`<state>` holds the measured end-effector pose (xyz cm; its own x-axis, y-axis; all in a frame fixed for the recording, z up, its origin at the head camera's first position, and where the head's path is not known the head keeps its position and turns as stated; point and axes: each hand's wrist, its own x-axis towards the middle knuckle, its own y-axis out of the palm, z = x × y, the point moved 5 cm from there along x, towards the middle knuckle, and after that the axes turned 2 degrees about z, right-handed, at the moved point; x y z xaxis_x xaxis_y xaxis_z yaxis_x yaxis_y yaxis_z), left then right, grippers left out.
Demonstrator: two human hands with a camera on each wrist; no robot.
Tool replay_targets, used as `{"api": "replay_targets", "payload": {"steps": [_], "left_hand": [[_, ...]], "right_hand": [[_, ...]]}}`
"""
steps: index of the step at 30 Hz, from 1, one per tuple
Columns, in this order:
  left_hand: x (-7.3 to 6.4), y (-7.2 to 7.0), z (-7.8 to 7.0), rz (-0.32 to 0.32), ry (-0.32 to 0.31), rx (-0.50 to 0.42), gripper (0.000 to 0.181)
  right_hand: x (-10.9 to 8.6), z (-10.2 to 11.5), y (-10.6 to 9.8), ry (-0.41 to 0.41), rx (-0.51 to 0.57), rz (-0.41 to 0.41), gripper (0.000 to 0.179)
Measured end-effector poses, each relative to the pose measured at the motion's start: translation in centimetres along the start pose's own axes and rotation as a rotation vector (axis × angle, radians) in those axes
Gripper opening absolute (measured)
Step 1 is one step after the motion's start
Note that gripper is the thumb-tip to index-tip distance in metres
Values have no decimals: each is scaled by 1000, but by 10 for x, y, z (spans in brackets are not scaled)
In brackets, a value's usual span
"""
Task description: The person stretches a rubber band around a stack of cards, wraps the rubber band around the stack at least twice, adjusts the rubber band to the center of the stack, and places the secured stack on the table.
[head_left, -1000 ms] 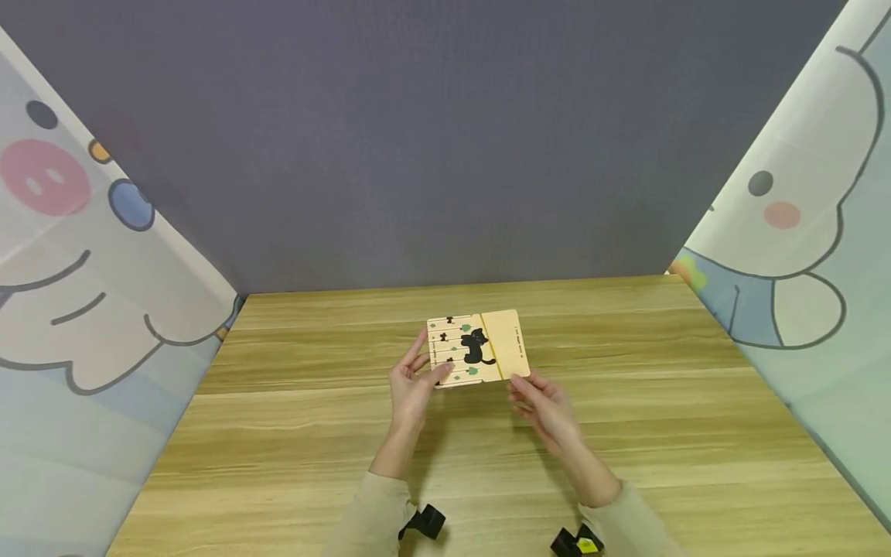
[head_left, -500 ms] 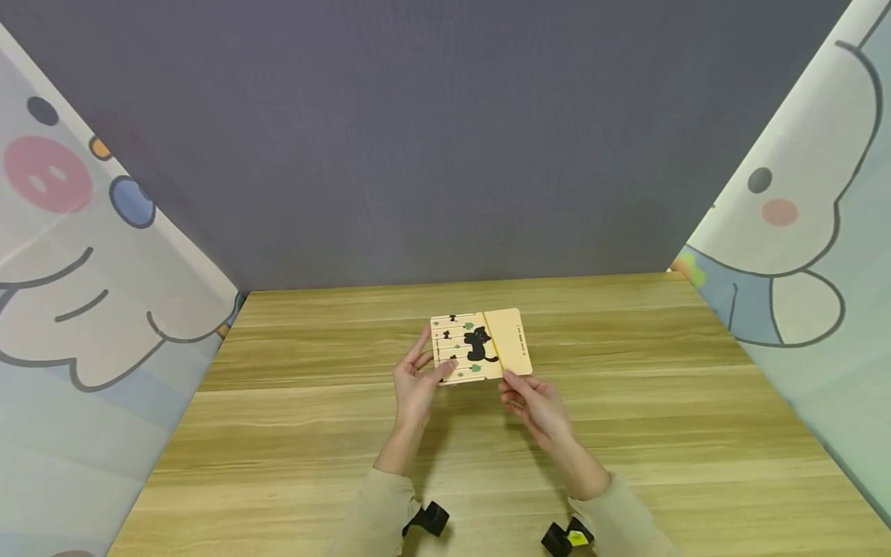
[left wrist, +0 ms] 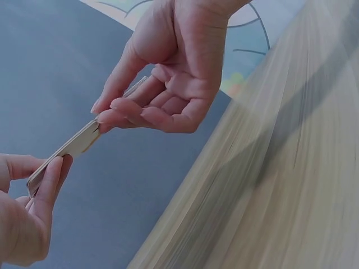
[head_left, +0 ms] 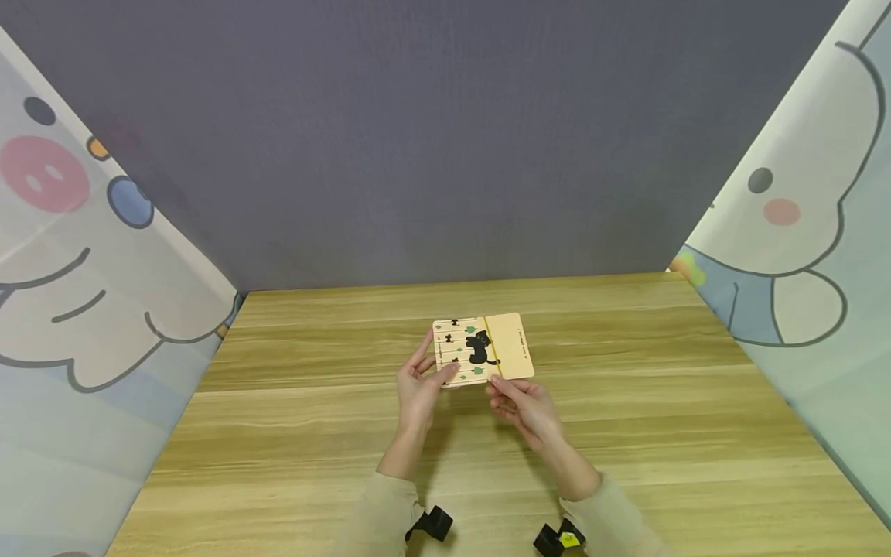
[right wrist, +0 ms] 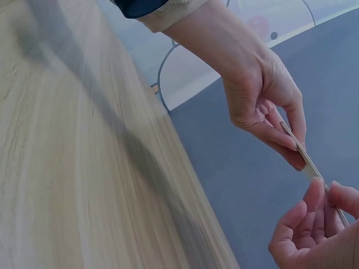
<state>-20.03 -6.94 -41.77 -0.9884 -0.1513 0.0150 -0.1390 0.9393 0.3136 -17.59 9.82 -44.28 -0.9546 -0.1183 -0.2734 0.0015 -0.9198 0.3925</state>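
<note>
A small thin cream notebook (head_left: 517,348) with a black cat print is held up above the table. A yellow band (head_left: 492,345) runs across it, right of the cat. My left hand (head_left: 418,393) grips its left end, thumb on the printed face and fingers behind. At the lower edge, beside the band, my right hand (head_left: 527,410) pinches it between thumb and fingers. Seen edge-on in the left wrist view, the notebook (left wrist: 78,140) lies between my left hand (left wrist: 25,224) and right hand (left wrist: 179,73). Its back is mostly hidden.
A wood-grain table (head_left: 278,402) lies below, with a dark grey panel (head_left: 445,147) behind it. Cartoon-printed curtains (head_left: 76,309) hang at both sides. Black wrist devices (head_left: 438,524) show under both sleeves.
My right hand has slid left along the notebook's lower edge, from its right corner to the yellow band. My left hand keeps its grip and has shifted slightly right with the notebook.
</note>
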Motion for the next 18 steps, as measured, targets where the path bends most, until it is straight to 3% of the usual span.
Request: {"api": "replay_targets", "payload": {"steps": [7,13,16,18], "left_hand": [[0,-3,1,-10,-14,-10,65],[0,-4,1,-10,31,-2,67],[6,-8,12,30,116,-14,67],[14,-15,30,53,154,-2,68]], "right_hand": [[-4,2,-6,-17,-23,-99,14],[-4,3,-7,-27,35,-148,12],[-4,2,-6,-17,28,-155,10],[-4,0,-5,-10,25,-165,9]]}}
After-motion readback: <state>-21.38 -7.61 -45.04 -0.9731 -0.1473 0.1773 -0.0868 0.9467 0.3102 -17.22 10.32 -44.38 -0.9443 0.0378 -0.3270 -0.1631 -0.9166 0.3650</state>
